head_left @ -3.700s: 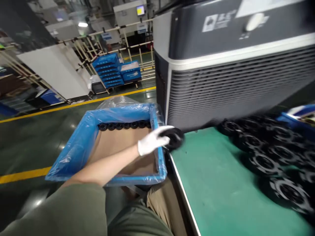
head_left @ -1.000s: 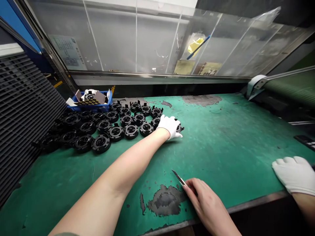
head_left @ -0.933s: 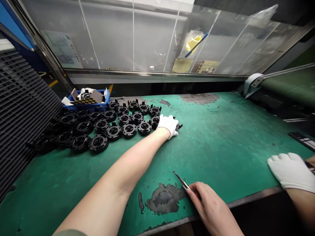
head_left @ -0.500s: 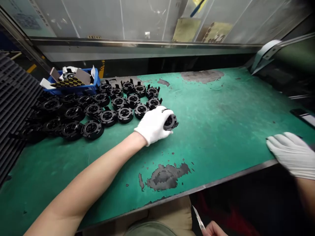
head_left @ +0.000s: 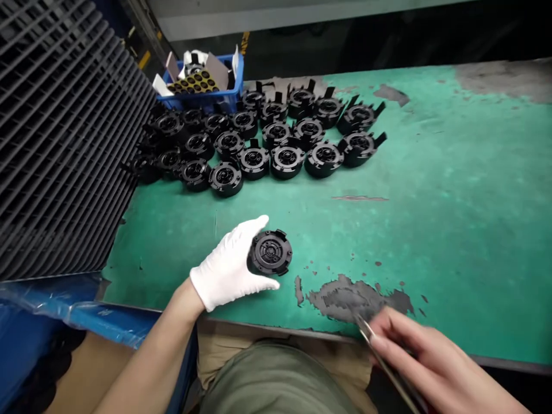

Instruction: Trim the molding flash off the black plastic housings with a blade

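Note:
My left hand [head_left: 233, 265], in a white glove, is spread around the left side of a round black plastic part [head_left: 271, 252]. Thumb and fingers stand apart, with small gaps to the part's rim. The part lies on the green tabletop, its ribbed round face up. At the lower right, my bare right hand [head_left: 414, 351] grips metal tweezers [head_left: 365, 329], tips pointing up and left over a worn grey patch. Some of its fingers are blurred.
Several similar black parts [head_left: 287, 158] stand in rows behind my left hand. A blue bin [head_left: 235, 83] with cards and a dotted yellow sheet sits at the back. Stacked black trays [head_left: 56, 126] rise at the left, above a plastic-lined blue container [head_left: 86, 313].
My left hand brought a black part toward the near edge and its fingers spread. My right hand rose over the table with the tweezers. The view turned left; another person's gloved hand left it.

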Tool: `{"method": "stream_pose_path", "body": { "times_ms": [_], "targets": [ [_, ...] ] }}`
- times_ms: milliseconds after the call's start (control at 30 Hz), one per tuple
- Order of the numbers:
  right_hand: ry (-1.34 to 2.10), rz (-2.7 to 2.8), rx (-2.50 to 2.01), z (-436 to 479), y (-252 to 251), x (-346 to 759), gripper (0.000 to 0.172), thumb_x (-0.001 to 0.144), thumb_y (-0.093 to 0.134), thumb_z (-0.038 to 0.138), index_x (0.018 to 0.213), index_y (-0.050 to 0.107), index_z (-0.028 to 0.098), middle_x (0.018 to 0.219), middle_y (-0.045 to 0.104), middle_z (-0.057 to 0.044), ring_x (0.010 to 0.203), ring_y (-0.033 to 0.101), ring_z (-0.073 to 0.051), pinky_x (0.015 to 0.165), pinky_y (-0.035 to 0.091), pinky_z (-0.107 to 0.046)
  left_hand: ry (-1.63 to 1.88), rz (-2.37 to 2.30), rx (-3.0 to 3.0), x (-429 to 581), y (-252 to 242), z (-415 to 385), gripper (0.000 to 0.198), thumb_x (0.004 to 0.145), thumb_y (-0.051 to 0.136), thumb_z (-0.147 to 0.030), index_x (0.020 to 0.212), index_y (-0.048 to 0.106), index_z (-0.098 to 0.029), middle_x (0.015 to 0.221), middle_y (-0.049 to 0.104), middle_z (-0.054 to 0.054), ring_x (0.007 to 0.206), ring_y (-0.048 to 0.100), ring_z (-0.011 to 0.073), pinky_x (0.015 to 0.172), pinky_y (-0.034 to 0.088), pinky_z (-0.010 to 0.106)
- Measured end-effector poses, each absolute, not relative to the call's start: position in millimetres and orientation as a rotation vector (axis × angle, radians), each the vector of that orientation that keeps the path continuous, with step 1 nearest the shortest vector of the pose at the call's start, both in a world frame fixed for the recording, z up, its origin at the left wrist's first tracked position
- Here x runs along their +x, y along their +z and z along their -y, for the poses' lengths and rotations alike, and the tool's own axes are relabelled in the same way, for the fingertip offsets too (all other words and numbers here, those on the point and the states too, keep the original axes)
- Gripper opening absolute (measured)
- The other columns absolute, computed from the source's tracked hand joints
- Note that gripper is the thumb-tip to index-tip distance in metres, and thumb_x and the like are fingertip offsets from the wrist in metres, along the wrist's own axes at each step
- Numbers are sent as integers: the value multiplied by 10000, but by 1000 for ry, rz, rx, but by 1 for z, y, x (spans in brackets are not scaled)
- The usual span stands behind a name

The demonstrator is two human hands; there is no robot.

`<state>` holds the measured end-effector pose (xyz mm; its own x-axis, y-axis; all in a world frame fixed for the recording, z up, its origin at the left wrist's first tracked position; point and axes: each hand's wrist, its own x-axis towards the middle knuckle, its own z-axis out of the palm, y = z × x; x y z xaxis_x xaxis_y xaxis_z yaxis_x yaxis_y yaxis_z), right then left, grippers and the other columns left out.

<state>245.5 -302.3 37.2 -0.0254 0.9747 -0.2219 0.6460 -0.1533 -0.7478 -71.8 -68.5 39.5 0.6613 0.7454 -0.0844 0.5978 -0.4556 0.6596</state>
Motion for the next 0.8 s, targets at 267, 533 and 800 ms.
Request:
{"method": "stream_pose_path", "body": {
  "times_ms": [267,533,800],
  "targets": [
    [812,1952,-1563,196,45,222,273,1129,605,376,1382,648,281,1129,823,-49,886,799,-206,719,625,-287,384,-1036,2124,-53,31,91,909,732,993,-484,1514,585,-270,1510,720,125,1398,716,377,1219,586,520],
    [357,2214,-1546,196,40,226,206,1135,605,323,1317,637,231,1060,778,-51,864,776,-192,724,587,-312,381,-983,2217,-56,27,96,1124,724,964,-683,1623,485,-209,1596,669,177,1472,659,407,1258,541,541],
    [216,2259,-1537,201,43,220,107,1124,586,239,1218,635,219,1000,775,-36,741,734,-155,628,528,-286,389,-1104,2279,-35,22,95,1053,529,893,-959,1291,715,-253,1312,795,139,1258,760,435,1088,613,551]
  ]
}}
